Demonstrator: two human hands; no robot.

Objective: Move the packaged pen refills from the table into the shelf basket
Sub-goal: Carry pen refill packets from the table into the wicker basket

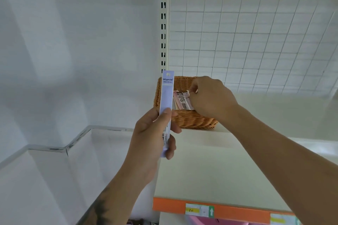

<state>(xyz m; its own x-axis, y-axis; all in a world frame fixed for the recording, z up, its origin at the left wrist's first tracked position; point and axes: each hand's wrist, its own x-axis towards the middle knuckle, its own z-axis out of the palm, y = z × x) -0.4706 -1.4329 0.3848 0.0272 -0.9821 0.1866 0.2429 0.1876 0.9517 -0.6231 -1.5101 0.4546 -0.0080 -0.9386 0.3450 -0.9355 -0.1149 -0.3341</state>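
Head view, centre of frame: left hand grips a long lilac refill pack, held upright, thumb across its front and fingers curled behind its lower part; the pack's top overlaps the left rim of the wicker basket in the picture, but the pack is outside the basket. Right hand, right of centre, reaches into the basket from above, fingers bent down and pinching the upper end of a pink-and-white refill pack; this pack lies inside the basket among others of the same sort, leaning toward the left; exact count cannot be told. Basket stands on the white shelf, at its far left corner, just beside the slotted upright; wire grid panel fills the upper right. Orange price strip with yellow labels runs along the shelf's front edge, bottom right; white wall at left.
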